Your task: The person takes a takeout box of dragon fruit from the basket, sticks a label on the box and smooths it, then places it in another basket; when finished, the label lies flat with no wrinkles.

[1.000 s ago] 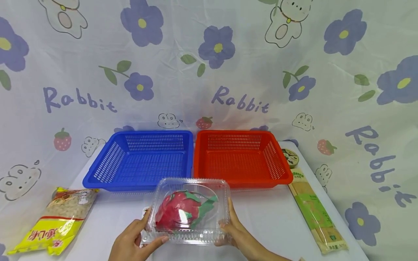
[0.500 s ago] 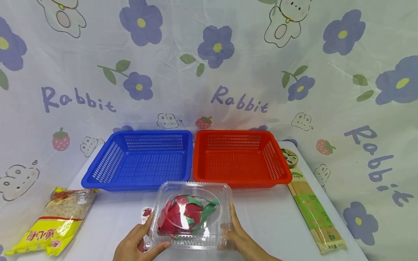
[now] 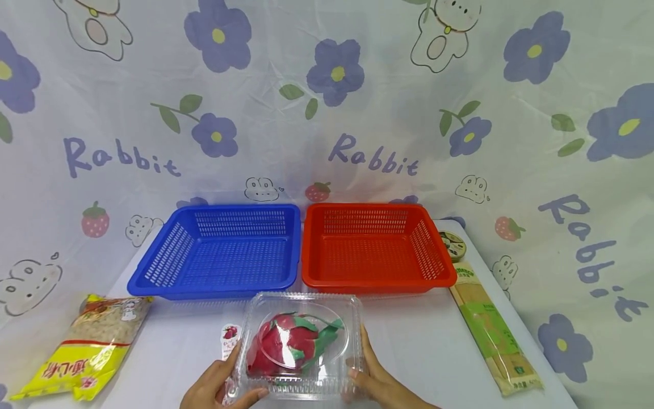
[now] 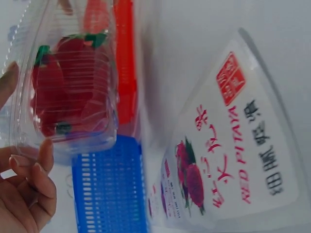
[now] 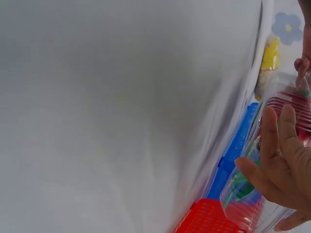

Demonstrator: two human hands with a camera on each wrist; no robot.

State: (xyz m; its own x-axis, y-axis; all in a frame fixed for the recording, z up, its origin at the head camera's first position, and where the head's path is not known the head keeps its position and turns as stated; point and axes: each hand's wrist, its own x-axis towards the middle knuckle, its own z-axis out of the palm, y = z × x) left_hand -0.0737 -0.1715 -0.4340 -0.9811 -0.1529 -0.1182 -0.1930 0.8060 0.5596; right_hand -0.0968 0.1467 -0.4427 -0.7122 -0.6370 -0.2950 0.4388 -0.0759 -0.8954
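Note:
Between my two hands is a clear plastic clamshell box [image 3: 334,363] with a pink dragon fruit [image 3: 286,343] with green scales inside. The box's lid is down. My left hand [image 3: 212,383] grips its left end, thumb at the front edge and fingers along the side. At the opposite end my right hand [image 3: 380,380] holds it, with fingers spread against the plastic in the right wrist view. A white label [image 4: 228,160] printed "RED PITAYA" lies on the table, partly hidden by the box and left hand in the head view.
Behind the box a blue basket [image 3: 214,295] and a red basket [image 3: 378,286] stand side by side. On the left lies a yellow pasta bag [image 3: 87,352]. Along the right edge lie a long noodle packet [image 3: 493,329] and a round tin [image 3: 453,245].
Both hands have brought the box slightly down in the head view, away from the baskets. More of the label on the table shows beside the left hand.

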